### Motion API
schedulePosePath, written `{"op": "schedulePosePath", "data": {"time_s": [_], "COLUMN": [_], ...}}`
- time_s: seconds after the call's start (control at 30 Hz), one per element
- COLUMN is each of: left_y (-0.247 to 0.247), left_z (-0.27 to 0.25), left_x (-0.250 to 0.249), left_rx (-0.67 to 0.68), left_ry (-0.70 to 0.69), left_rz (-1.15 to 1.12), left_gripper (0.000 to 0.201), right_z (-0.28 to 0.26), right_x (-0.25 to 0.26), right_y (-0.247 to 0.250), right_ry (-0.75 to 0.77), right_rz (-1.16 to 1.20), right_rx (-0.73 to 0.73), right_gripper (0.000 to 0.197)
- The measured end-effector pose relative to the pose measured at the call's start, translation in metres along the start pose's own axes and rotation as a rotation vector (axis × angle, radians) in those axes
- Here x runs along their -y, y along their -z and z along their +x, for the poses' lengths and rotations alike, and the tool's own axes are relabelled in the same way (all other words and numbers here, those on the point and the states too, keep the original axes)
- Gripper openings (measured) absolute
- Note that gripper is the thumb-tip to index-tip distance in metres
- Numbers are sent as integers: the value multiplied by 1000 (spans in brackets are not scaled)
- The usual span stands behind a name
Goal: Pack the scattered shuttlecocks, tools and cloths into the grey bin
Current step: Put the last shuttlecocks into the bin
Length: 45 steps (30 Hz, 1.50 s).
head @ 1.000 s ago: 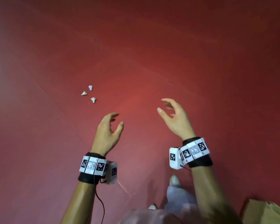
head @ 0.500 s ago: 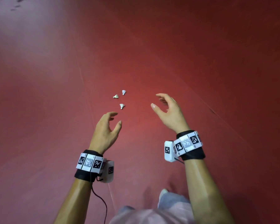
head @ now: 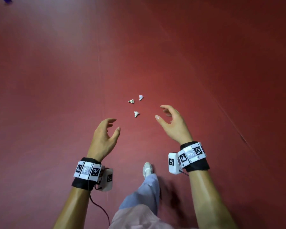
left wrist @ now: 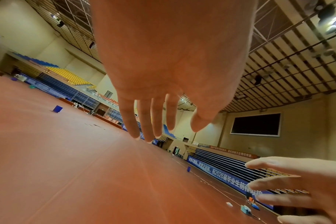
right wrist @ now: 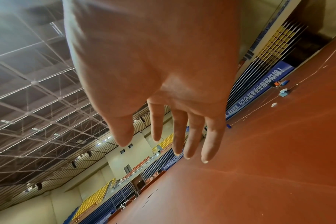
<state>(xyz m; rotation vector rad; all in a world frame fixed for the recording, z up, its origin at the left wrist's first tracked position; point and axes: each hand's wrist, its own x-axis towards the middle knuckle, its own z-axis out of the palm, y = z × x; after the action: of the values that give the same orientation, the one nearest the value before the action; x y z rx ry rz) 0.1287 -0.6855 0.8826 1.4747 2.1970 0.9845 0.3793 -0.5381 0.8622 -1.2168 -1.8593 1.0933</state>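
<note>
So we stand over three shuttlecocks (head: pixel 135 104) lying loose in a small cluster on the red floor (head: pixel 56 80), well away from any floor edge in the head view. Our left hand (head: pixel 103 138) and right hand (head: pixel 173 124) both hang in the air with fingers relaxed and spread, holding nothing; the wrist views confirm bare palms. The nearest shuttlecock (head: pixel 136 114) lies between the two hands and further out, the other two just beyond it, close together but apart. One foot (head: pixel 147 169) is forward, pointing at the cluster. No grey bin shows in any view, so we cannot tell where it sits. Far across the floor in the left wrist view we see small blue items (left wrist: pixel 246 209), too small to name.

Step in hand, as we judge it: reach down and gather the shuttlecocks. To do it well, crouch close, pinch each by the cork end, not the feather skirt, which crushes easily. Both hands are free, so take the near one with one hand and the far pair with the other, then carry all three in one trip.
</note>
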Motion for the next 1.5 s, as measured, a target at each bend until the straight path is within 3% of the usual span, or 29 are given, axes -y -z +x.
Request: {"op": "schedulePosePath", "data": {"time_s": [0.17, 0.37, 0.67, 0.9, 1.03, 1.13, 1.27, 1.5], "left_y": [-28, -48, -119, -167, -172, -170, -161, -153], "left_z": [125, 274, 441, 561, 602, 623, 637, 702], "left_x": [18, 4, -19, -44, -54, -44, -16, 67], "left_rx": [0, 104, 147, 26, -60, -123, -194, -259], "left_ry": [20, -30, -45, 44, 150, 243, 388, 550], "left_rz": [-56, -39, -32, 0, 18, 31, 57, 10], "left_gripper": [36, 40, 38, 39, 40, 40, 38, 38], "right_z": [129, 261, 427, 612, 713, 768, 820, 906], "right_x": [-11, -14, -66, -97, -95, -98, -109, -113], "right_y": [-3, 18, 62, 96, 101, 80, 28, -82], "right_ry": [-4, -53, -112, -47, -21, -36, -34, 35], "right_rz": [-54, -46, -36, -40, 10, 65, 38, -62], "right_rx": [8, -78, -115, 25, 69, 113, 287, 554], "right_gripper": [40, 40, 41, 48, 47, 45, 47, 51]}}
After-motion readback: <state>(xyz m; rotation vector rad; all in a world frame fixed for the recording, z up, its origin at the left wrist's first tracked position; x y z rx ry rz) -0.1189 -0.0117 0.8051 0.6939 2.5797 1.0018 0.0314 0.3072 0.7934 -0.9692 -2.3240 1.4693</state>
